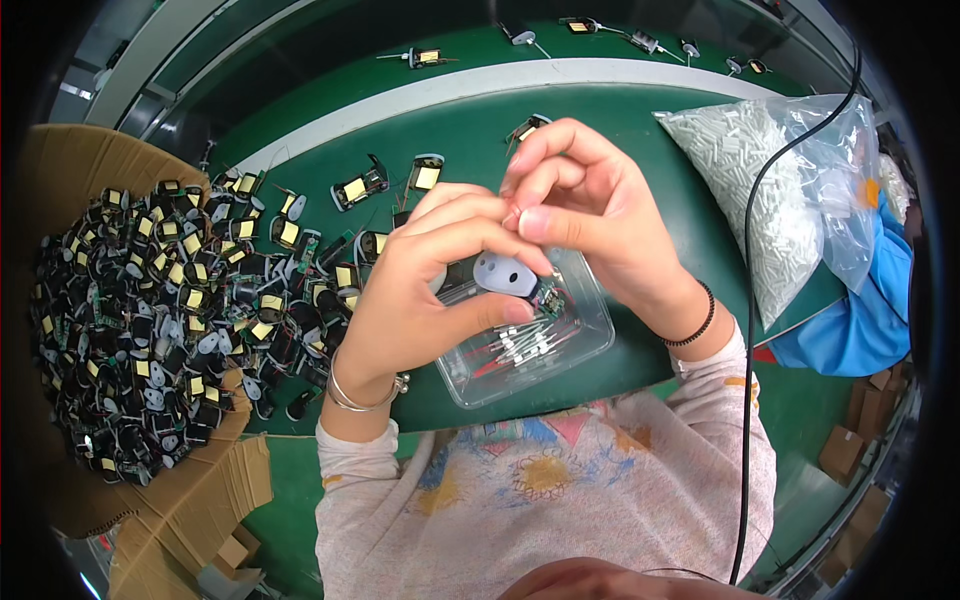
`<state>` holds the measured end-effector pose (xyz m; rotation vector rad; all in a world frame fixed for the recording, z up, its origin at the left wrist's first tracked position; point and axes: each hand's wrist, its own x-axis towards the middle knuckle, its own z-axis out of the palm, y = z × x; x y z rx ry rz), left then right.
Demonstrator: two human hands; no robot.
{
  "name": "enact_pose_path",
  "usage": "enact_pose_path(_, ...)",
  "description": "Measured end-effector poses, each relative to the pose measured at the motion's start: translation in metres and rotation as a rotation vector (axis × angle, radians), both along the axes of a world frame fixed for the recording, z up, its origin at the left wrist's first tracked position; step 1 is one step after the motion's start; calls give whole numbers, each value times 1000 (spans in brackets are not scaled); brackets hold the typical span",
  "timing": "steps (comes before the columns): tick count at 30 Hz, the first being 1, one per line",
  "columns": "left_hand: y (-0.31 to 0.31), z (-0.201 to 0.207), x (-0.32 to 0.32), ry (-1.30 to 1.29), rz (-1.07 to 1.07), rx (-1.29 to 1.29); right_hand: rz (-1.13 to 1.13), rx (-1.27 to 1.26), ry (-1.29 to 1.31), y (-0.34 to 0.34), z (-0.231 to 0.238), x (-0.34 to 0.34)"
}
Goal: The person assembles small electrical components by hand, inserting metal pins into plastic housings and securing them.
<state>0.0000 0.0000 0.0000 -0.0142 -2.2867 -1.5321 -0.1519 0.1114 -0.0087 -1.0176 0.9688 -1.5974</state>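
My left hand (425, 265) is closed round a small electronic assembly with a grey oval cap (503, 275). Two dark round spots mark the cap, and part of a circuit board (548, 298) shows beneath it. Just above, the right hand (605, 205) pinches a thin reddish wire (514, 214) between thumb and fingers, close to the left fingertips. Below both hands a clear plastic box (598, 345) sits on the green table, holding white-tipped parts (530, 343) and red wires. The left hand hides part of this box.
A cardboard box (185, 535) at left overflows with black assemblies (165, 330) bearing yellow pads, spreading onto the table. A bag of white tubes (745, 170) lies at right beside blue cloth (855, 305). Behind a pale rail (400, 97), more assemblies (425, 58) lie on a green surface. A black cable (750, 300) hangs at right.
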Motion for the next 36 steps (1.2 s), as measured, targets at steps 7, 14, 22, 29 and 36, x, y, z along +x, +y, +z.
enact_pose_path(7,-5,7,4,199,141,-242,259,49,-54,-7,-10,-13)
enact_pose_path(14,-8,11,5,178,131,-341,249,44,-64,-4,-3,-11)
enact_pose_path(22,1,28,26,101,482,-182,-439,-188,877,5,17,-23)
enact_pose_path(29,-6,22,14,62,261,-377,-367,-243,824,12,24,-26)
enact_pose_path(36,-1,13,5,2,75,-219,-216,-431,795,3,21,-25)
